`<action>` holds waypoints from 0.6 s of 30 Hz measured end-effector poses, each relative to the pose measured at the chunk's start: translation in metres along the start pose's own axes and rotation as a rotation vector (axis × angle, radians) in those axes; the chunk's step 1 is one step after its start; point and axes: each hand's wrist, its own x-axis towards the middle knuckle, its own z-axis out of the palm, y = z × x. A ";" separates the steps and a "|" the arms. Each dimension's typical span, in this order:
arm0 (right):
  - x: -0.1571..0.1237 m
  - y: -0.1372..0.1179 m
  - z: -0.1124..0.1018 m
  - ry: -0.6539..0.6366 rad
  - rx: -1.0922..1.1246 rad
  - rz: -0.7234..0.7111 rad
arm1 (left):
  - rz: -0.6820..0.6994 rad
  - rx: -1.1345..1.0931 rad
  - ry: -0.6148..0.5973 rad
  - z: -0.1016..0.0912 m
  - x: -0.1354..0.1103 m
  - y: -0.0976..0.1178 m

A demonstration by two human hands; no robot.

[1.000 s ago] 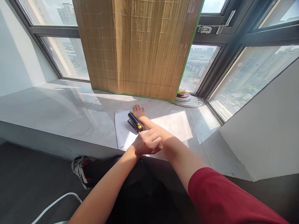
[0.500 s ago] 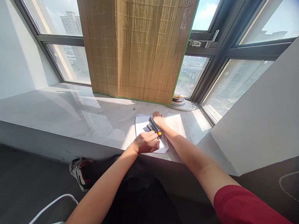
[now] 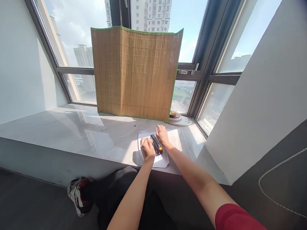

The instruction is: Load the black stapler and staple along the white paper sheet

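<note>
On the sheet of white paper [image 3: 162,162] near the sill's front edge lies a black, elongated object [image 3: 156,144] with an orange patch at its near end; its exact kind is not clear. My left hand [image 3: 147,148] is closed just left of it, over the paper, and what its fingers hold, if anything, is hidden. On the other side, my right hand [image 3: 162,135] has its fingers curled at the paper's far right part. Whether anything is inside that hand cannot be seen. Dark writing or marks show on the paper beside the black object.
A bamboo mat [image 3: 134,75] with green edging stands against the window behind the hands. Stacked plates or discs [image 3: 175,117] sit on a pale oval base [image 3: 185,121] at its right. The pale sill [image 3: 114,136] stretches left; a beaded cord [image 3: 271,169] hangs at right.
The view has tilted up, showing the mat's top edge. My left hand has turned more upright beside the black object. My right hand's fingers, flat on the paper before, are now curled.
</note>
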 end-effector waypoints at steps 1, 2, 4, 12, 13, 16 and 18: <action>-0.006 0.003 -0.006 0.064 0.083 0.006 | 0.027 -0.011 -0.020 0.000 -0.001 0.000; -0.015 0.006 -0.010 0.100 0.170 0.012 | 0.031 -0.011 -0.031 -0.001 0.000 -0.001; -0.039 0.010 -0.017 0.067 0.294 0.015 | -0.017 0.013 -0.018 -0.004 0.004 -0.004; -0.096 0.005 -0.026 -0.190 0.280 -0.038 | -0.518 0.262 -0.114 -0.012 0.018 -0.017; -0.095 0.006 -0.029 -0.167 0.332 -0.002 | -0.526 0.275 -0.139 -0.013 0.019 -0.017; -0.091 0.009 -0.038 -0.104 0.512 0.115 | -0.548 0.272 -0.197 -0.014 0.021 -0.015; -0.090 0.011 -0.043 -0.107 0.577 0.122 | -0.550 0.239 -0.226 -0.014 0.022 -0.015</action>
